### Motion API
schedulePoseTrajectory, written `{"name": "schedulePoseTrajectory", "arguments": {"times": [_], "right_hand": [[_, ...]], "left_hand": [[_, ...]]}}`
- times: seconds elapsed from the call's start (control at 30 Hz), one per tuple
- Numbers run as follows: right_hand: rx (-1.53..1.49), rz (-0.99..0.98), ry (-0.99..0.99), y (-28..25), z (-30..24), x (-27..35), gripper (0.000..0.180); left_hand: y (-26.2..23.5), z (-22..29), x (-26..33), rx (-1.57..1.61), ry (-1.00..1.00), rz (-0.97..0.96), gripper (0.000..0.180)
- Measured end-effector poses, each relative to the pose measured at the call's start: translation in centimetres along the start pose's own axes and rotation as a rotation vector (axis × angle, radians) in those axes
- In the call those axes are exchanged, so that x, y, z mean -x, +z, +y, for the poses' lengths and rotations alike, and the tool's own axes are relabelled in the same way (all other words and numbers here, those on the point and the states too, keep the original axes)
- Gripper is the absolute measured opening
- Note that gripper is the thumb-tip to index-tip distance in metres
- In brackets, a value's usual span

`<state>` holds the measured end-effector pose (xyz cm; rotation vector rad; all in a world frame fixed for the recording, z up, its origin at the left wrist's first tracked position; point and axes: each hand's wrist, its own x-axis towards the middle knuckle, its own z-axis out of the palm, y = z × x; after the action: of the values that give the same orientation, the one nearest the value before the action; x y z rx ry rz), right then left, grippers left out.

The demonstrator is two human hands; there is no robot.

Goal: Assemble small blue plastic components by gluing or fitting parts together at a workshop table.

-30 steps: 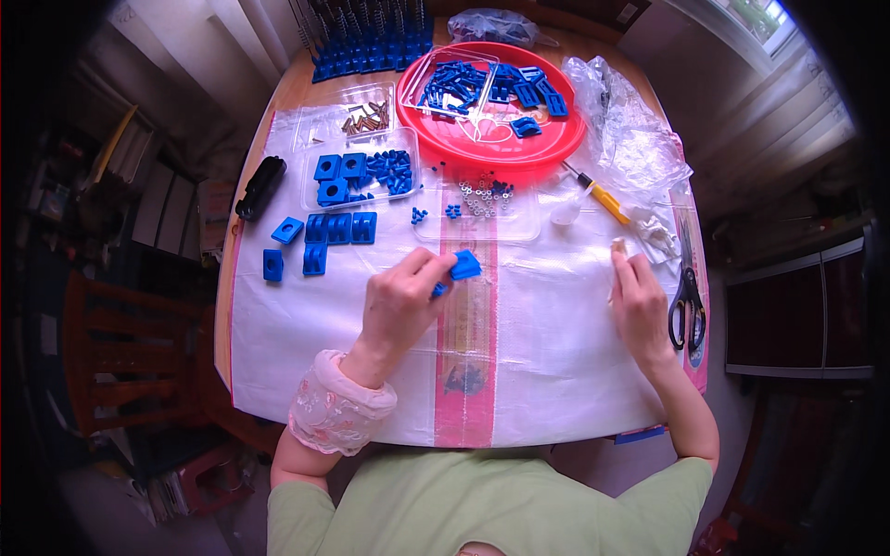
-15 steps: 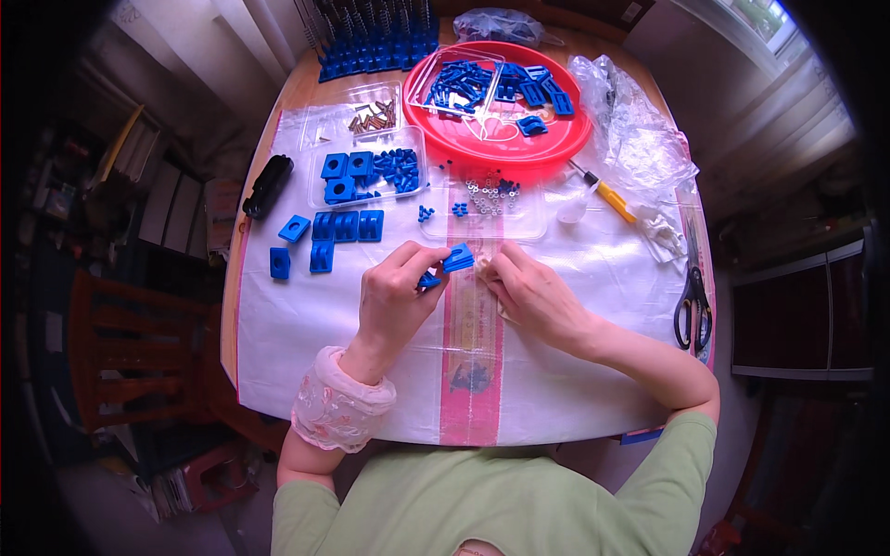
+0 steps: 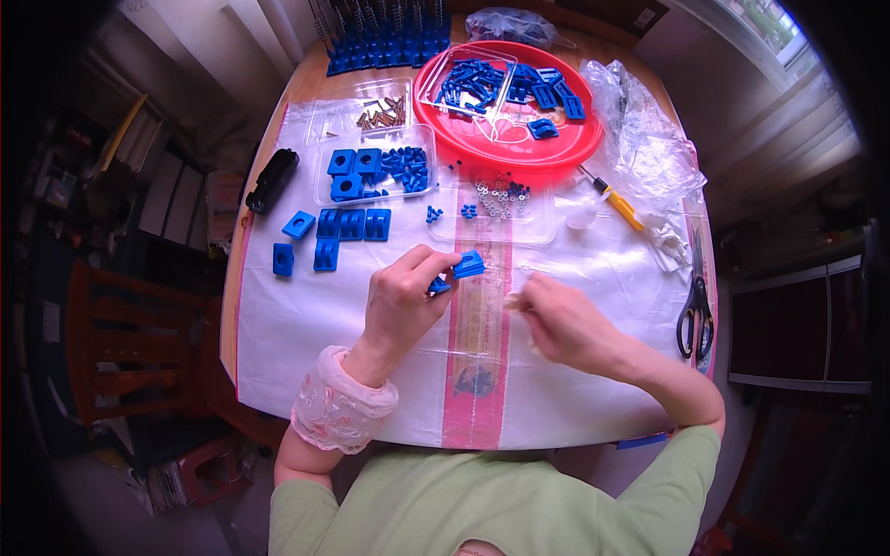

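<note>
My left hand (image 3: 405, 295) pinches a small blue plastic block (image 3: 464, 267) above the white sheet (image 3: 297, 334), near the red stripe in the table's middle. My right hand (image 3: 556, 320) sits just to the right of it, fingers curled together; whether it holds a small part I cannot tell. Several flat blue blocks (image 3: 348, 225) lie in a group to the upper left of my left hand. A clear tray (image 3: 375, 171) behind them holds more blue pieces.
A red round tray (image 3: 524, 139) of blue parts stands at the back. A clear box of small nuts (image 3: 501, 199), a yellow-handled screwdriver (image 3: 616, 206), crumpled plastic bags (image 3: 649, 139), black scissors (image 3: 695, 315) at the right edge, and a black object (image 3: 272, 181) at the left.
My right hand came in from the right side near the scissors to the middle beside the blue block. My left hand has stayed about in place, holding the block.
</note>
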<state>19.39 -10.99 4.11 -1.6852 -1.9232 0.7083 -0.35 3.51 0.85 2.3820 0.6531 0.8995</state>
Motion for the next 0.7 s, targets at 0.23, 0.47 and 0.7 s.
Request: {"name": "schedulePoseTrajectory", "arguments": {"times": [0.23, 0.47, 0.7], "right_hand": [[0.415, 0.44, 0.299, -4.3, 4.0, 5.1, 0.008], [0.756, 0.539, 0.219, -4.5, 3.9, 4.9, 0.007], [0.049, 0.315, -0.1, -0.4, 2.5, -0.5, 0.017]], "left_hand": [[0.6, 1.2, 0.1, 0.001, 0.053, -0.108, 0.028], [0.6, 1.0, -0.2, -0.031, 0.029, -0.076, 0.026], [0.6, 0.9, -0.2, -0.053, 0.027, -0.078, 0.027]]}}
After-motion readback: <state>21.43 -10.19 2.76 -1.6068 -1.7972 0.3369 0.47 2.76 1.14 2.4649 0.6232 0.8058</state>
